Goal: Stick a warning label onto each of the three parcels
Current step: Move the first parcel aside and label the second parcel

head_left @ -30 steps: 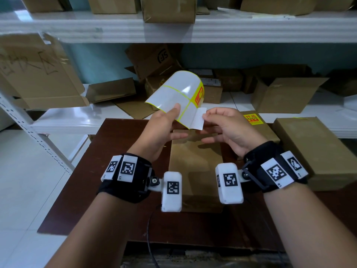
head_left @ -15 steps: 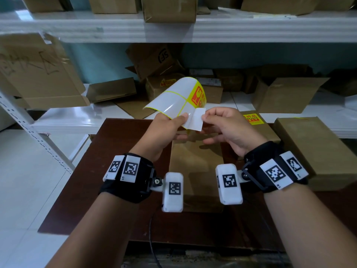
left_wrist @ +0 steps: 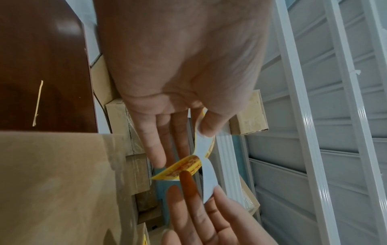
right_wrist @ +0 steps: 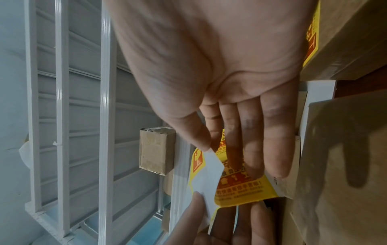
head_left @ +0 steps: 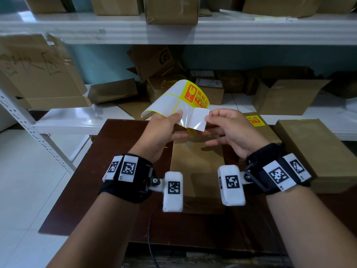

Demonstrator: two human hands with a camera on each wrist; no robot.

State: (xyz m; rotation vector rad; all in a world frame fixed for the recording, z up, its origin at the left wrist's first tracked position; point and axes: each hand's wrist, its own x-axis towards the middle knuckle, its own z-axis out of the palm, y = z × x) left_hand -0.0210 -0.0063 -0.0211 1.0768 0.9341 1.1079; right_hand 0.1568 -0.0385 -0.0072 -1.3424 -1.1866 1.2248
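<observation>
My left hand [head_left: 172,124] holds a curled sheet of labels [head_left: 170,101] above the brown table, thumb on top [left_wrist: 207,131], fingers underneath. One yellow and red warning label [head_left: 196,94] shows on its far part. My right hand [head_left: 214,120] pinches the corner of another label [head_left: 200,120] between thumb and forefinger [right_wrist: 206,147]; its white back faces up and it is partly peeled off the sheet. A plain brown parcel [head_left: 197,163] lies below both hands. A second parcel [head_left: 270,132] behind it bears a yellow label [head_left: 255,120]. A third parcel [head_left: 313,151] lies at the right.
White metal shelves [head_left: 193,29] stand behind the table [head_left: 81,190], stacked with cardboard boxes, some open. A shelf upright [head_left: 38,132] slants down at the left. White floor tiles lie to the left. A cable hangs at the table's near edge.
The sheet has tilted and dropped a little, so its printed label now faces me. My right hand has pulled the label corner further right, away from the sheet.
</observation>
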